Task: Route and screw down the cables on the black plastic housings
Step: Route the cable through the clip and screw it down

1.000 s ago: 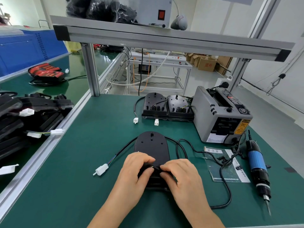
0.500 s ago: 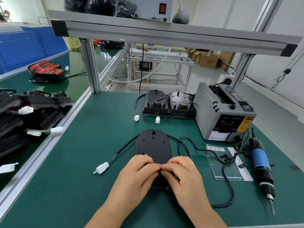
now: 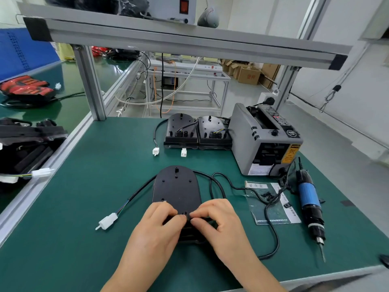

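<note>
Green matting is covering the surface [image 3: 73, 239] of an aluminium-framed workstation, and more benches are standing behind it. At the centre one black housing [image 3: 176, 186] is lying flat, with its near end under the hands. The left hand [image 3: 155, 226] and the right hand [image 3: 221, 222] are meeting at 6 o'clock of this housing. The fingers of both are pinching a small black piece [image 3: 186, 216] there; whether it is the cable end or a clamp is not possible to tell. A cable [image 3: 139, 190] is running out at 9 o'clock to a white connector [image 3: 108, 221], which is lying free on the matting.

At 12 o'clock of the surface two more housings [image 3: 181, 131] are sitting side by side with wires already laid in, so these are probably finished. The electric screwdriver [image 3: 309, 205] is lying untouched at 3 o'clock, near some small screws [image 3: 267, 195] on a plastic bag [image 3: 273, 213]. Judging from this, the routing on the centre housing is going on, and the screwing down is not yet begun.
</note>
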Demonstrator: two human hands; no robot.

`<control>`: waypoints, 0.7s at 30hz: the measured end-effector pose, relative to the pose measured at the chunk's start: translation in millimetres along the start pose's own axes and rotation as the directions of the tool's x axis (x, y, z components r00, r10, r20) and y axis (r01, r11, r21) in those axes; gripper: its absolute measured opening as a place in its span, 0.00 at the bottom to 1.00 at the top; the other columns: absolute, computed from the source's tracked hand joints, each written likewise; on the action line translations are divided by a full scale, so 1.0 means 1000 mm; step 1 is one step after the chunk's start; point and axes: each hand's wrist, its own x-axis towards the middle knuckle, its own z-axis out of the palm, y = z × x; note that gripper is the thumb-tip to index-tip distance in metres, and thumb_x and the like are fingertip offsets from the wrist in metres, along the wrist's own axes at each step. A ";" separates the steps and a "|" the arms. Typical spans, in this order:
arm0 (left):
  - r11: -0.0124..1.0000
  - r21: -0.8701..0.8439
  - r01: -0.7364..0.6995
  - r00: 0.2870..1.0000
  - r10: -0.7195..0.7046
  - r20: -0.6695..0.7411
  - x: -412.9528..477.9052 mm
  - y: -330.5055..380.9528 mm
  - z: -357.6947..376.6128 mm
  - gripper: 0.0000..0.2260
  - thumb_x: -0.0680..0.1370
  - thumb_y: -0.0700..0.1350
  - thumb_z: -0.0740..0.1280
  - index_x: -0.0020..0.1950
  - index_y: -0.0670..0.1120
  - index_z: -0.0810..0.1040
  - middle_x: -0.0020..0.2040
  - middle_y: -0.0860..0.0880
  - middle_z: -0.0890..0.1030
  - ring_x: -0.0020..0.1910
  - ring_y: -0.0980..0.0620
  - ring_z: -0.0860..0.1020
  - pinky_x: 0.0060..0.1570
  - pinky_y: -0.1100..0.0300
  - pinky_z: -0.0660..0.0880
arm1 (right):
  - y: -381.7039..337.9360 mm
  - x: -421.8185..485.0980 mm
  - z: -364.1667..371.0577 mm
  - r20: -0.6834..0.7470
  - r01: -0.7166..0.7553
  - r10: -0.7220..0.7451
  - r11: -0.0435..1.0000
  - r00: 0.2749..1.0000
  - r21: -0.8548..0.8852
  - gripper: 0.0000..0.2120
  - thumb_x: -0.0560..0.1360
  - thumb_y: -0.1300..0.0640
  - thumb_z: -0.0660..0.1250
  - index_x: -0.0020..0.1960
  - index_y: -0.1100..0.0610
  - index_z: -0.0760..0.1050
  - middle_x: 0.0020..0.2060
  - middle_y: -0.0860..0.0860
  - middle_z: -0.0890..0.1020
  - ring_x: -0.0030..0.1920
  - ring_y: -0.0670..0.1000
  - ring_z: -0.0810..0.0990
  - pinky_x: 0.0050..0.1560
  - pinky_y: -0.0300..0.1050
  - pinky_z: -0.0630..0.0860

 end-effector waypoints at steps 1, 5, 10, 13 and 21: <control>1.000 -0.007 0.012 1.000 -0.012 -0.002 0.000 0.000 0.001 0.06 0.76 0.42 0.63 0.43 0.44 0.80 0.40 0.50 0.74 0.41 0.50 0.72 0.35 0.52 0.75 | 0.002 0.000 -0.005 -0.018 -0.010 0.009 1.000 1.000 -0.004 0.03 0.72 0.52 0.70 0.44 0.48 0.82 0.43 0.38 0.79 0.53 0.42 0.74 0.54 0.33 0.68; 0.999 -0.018 0.047 0.999 -0.046 0.014 -0.002 -0.001 0.003 0.07 0.76 0.42 0.62 0.41 0.44 0.78 0.40 0.52 0.71 0.41 0.51 0.70 0.38 0.52 0.76 | 0.025 0.008 -0.043 -0.203 -0.161 0.140 0.983 0.969 -0.091 0.07 0.75 0.56 0.68 0.44 0.43 0.77 0.43 0.36 0.78 0.51 0.39 0.75 0.52 0.33 0.68; 0.998 -0.031 0.063 0.998 -0.063 0.013 0.000 0.000 0.002 0.09 0.77 0.45 0.61 0.40 0.45 0.77 0.40 0.53 0.70 0.40 0.52 0.70 0.36 0.51 0.77 | 0.077 0.033 -0.104 -0.285 -0.411 0.299 0.728 0.911 -0.549 0.05 0.76 0.55 0.65 0.49 0.50 0.80 0.49 0.46 0.80 0.52 0.50 0.73 0.49 0.45 0.70; 0.998 -0.028 0.061 0.998 -0.061 0.003 0.001 0.001 0.002 0.10 0.77 0.45 0.61 0.39 0.44 0.78 0.39 0.53 0.71 0.40 0.52 0.70 0.34 0.52 0.76 | 0.097 0.041 -0.116 -0.210 -0.385 0.354 0.549 0.911 -0.742 0.08 0.77 0.52 0.63 0.52 0.47 0.79 0.52 0.46 0.80 0.55 0.52 0.71 0.51 0.46 0.69; 0.998 0.004 0.068 0.998 -0.068 0.014 0.003 0.006 -0.002 0.10 0.77 0.45 0.61 0.39 0.44 0.78 0.39 0.53 0.71 0.40 0.53 0.69 0.30 0.56 0.72 | 0.106 0.045 -0.115 -0.104 -0.297 0.407 0.448 0.908 -0.843 0.05 0.75 0.47 0.64 0.50 0.41 0.77 0.49 0.41 0.79 0.56 0.49 0.69 0.46 0.45 0.62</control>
